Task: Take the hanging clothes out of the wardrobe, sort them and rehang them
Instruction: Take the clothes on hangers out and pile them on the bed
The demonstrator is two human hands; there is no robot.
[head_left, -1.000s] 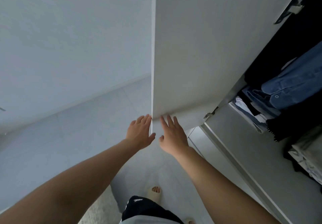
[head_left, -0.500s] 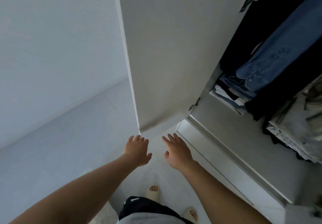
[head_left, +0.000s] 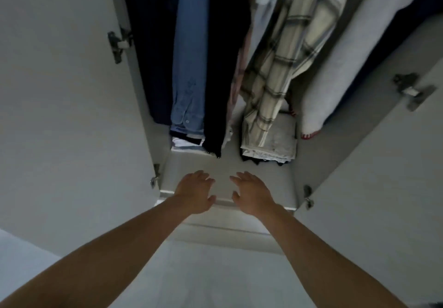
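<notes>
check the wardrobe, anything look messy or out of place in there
Nothing stands out. The denim shirt, plaid garment and grey garment hang straight, and the folded stack sits squarely on the wardrobe floor. Both hands hold nothing.

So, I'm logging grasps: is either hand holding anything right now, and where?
Nothing held: left hand and right hand are open, fingers spread, before the wardrobe shelf.

Hanging clothes (head_left: 215,43) in wardrobe (head_left: 227,163) between doors; folded stacks (head_left: 271,144) beneath; hands before shelf
</notes>
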